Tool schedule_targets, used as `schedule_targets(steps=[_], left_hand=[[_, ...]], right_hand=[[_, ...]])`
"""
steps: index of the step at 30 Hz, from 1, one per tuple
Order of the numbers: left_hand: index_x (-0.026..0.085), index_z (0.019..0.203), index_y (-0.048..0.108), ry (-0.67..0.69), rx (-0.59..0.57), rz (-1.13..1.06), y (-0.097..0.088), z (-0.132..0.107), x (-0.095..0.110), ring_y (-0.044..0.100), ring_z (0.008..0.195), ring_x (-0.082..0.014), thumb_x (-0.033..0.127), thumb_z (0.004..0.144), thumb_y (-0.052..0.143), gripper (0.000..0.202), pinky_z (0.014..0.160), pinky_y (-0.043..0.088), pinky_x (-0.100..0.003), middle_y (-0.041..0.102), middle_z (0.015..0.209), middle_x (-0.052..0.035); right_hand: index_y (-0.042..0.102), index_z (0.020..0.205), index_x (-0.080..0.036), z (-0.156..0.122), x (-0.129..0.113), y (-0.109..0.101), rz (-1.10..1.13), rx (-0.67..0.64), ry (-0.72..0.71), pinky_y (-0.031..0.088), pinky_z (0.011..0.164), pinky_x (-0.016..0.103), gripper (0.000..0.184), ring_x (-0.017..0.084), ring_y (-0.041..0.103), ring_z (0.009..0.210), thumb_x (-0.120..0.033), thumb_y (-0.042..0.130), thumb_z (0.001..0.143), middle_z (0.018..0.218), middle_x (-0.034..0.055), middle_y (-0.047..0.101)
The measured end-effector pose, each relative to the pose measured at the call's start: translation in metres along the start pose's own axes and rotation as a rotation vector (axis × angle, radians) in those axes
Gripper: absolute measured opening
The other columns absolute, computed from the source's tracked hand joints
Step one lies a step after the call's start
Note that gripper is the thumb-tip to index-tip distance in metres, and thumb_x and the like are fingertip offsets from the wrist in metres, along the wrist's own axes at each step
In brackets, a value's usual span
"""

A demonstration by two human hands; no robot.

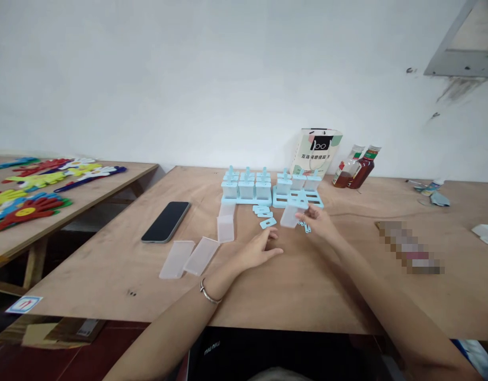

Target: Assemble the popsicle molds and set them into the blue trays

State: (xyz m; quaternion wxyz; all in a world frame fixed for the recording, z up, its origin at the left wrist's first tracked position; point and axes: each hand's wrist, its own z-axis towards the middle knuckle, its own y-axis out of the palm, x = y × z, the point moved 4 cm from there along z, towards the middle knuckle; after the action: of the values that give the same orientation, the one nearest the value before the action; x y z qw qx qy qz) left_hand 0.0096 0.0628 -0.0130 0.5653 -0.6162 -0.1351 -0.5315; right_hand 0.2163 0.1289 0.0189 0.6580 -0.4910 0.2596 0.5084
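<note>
Right hand (316, 220) gripping a translucent mould (289, 217), left hand (256, 252) loosely spread; flat blue pieces (263, 225) just beyond

Right grip (319, 222) covers one edge of the clear mould (289, 217); finger contact on the far side hidden. Blue at the mould's upper end: attached lid or tray behind, cannot tell. Small sticks (307, 228) by this hand partly covered; count uncertain. Rear moulds (259, 178) in left tray (246, 201): bodies mostly hidden behind front row. Bottle labels (370, 154): print too small to read. Pixelated patch (410, 248): item underneath unidentifiable. White item (487, 234): cut by right edge, identity unclear. Gloves (25, 212): some cut by left edge. Forearms (168, 338): both run off bottom edge.
</note>
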Motion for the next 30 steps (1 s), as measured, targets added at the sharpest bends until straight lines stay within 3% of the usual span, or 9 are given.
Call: schedule_targets(steps=[2,5,12,15,20,24,30], left_hand=[[0.022,0.12,0.046,0.005,0.012,0.028,0.0,-0.001,-0.001,0.056,0.113,-0.0256,0.036,0.084,0.061,0.042,0.095,0.047,-0.043,0.056,0.123,-0.0107],[0.021,0.116,0.049,0.059,0.023,0.11,-0.001,-0.002,0.004,0.059,0.108,-0.0235,0.032,0.087,0.056,0.032,0.095,0.048,-0.041,0.058,0.121,-0.0099],[0.019,0.114,0.052,0.111,0.092,0.479,-0.018,-0.006,0.02,0.058,0.108,-0.0253,0.027,0.092,0.048,0.024,0.094,0.046,-0.039,0.061,0.116,-0.0104],[0.016,0.114,0.053,-0.004,0.223,0.732,-0.038,-0.008,0.013,0.058,0.103,-0.0288,0.029,0.093,0.046,0.025,0.088,0.046,-0.04,0.062,0.108,-0.0137],[0.008,0.111,0.054,-0.393,0.381,1.102,-0.079,-0.023,-0.007,0.057,0.096,-0.0353,0.041,0.09,0.05,0.04,0.078,0.045,-0.04,0.061,0.102,-0.0215],[0.002,0.123,0.049,-0.547,0.429,1.142,-0.098,-0.024,-0.018,0.058,0.095,-0.0378,0.048,0.09,0.047,0.057,0.075,0.045,-0.04,0.061,0.103,-0.0259],[-0.001,0.14,0.032,-0.594,0.446,1.049,-0.098,-0.007,-0.029,0.062,0.093,-0.039,0.054,0.085,0.053,0.081,0.074,0.047,-0.041,0.063,0.105,-0.0289]], right_hand=[[0.062,0.096,-0.019,0.03,0.011,-0.02,0.008,0.111,-0.015,0.052,0.067,0.035,0.039,0.019,0.061,0.07,-0.049,0.064,0.072,0.084,0.0051,0.067],[0.061,0.099,-0.017,0.07,0.027,-0.044,-0.183,0.287,0.009,0.053,0.067,0.036,0.036,0.021,0.063,0.074,-0.044,0.06,0.074,0.088,0.0074,0.067],[0.062,0.088,-0.017,0.115,0.053,-0.044,-0.344,0.273,0.06,0.051,0.074,0.042,0.02,0.023,0.063,0.073,-0.033,0.062,0.076,0.078,0.0078,0.068],[0.062,0.088,-0.017,0.12,0.063,-0.04,-0.384,0.233,0.071,0.05,0.077,0.041,0.015,0.024,0.063,0.076,-0.028,0.062,0.077,0.081,0.0092,0.07],[0.063,0.092,-0.017,0.12,0.074,-0.038,-0.437,0.199,0.071,0.049,0.08,0.041,0.018,0.025,0.063,0.08,-0.028,0.063,0.077,0.085,0.0098,0.069],[0.061,0.077,-0.019,0.119,0.074,-0.04,-0.481,0.214,0.072,0.048,0.082,0.043,0.015,0.026,0.06,0.08,-0.034,0.062,0.077,0.078,0.0082,0.066],[0.056,0.069,-0.019,0.116,0.071,-0.041,-0.507,0.253,0.089,0.047,0.081,0.042,0.012,0.024,0.057,0.079,-0.028,0.064,0.073,0.069,0.0056,0.06]])
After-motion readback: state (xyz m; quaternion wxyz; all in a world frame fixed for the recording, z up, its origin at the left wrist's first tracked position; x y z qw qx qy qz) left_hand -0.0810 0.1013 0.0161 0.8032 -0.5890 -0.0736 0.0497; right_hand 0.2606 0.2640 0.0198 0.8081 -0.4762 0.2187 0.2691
